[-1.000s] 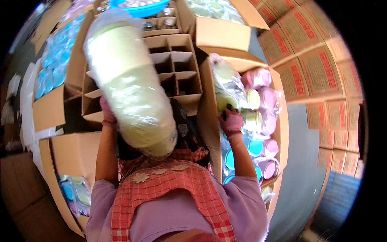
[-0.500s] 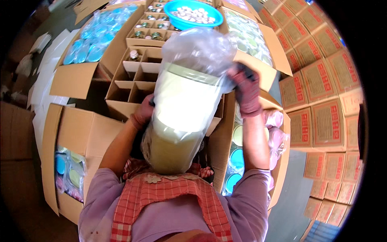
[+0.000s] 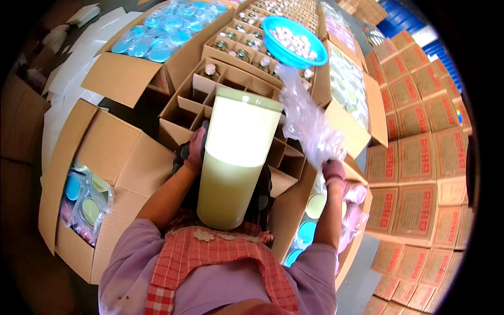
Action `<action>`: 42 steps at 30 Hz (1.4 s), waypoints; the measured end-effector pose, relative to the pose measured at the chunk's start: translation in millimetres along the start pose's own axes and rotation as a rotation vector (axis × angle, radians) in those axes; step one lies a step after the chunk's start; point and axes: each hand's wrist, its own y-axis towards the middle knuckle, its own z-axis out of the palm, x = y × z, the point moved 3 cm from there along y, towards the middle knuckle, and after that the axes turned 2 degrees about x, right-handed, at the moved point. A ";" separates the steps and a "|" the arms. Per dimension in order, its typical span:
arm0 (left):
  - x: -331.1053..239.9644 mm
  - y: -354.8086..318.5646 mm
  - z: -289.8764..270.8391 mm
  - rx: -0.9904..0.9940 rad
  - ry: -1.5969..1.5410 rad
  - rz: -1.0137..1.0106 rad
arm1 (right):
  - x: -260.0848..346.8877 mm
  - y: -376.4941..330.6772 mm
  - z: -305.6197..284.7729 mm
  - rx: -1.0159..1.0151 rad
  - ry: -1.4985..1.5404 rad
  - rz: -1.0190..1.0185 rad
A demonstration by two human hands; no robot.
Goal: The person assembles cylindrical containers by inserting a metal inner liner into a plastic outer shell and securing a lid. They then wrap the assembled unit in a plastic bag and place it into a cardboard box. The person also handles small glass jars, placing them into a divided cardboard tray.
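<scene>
A tall pale green plastic canister with a lid stands before my chest, its upper part bright with light. My left hand, in a dark red and black glove, holds its left side; some of the fingers are hidden behind it. Out to the right, my gloved right hand grips a crumpled clear plastic bag, which trails up toward the canister's rim. Beneath lies a carton with cardboard dividers, and one capped glass bottle sits in its far left cell.
Beyond it, a blue basin of white caps rests on cartons of bottles. Open cartons hold blue-lidded, green and mixed-colour bagged containers. Another open carton stands by my right arm. Stacked closed boxes line the right side.
The clear bag has come off the canister. My right hand has drawn it away to the right and down, while my left hand stays at the canister's side. The view has shifted somewhat.
</scene>
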 end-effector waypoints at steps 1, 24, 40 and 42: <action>-1.2 -4.0 -0.3 -0.042 0.016 0.037 | 2.7 -4.6 -2.4 -0.002 -0.051 -0.091; -174.0 58.4 49.2 0.588 -0.411 0.465 | 243.0 -32.2 -84.6 0.120 1.156 -0.834; -201.9 73.1 23.9 0.493 0.723 0.503 | 368.4 -51.7 -94.8 0.825 1.823 -1.050; -223.2 83.3 33.5 0.561 1.068 0.568 | 391.5 -30.0 -69.3 0.990 1.873 -0.964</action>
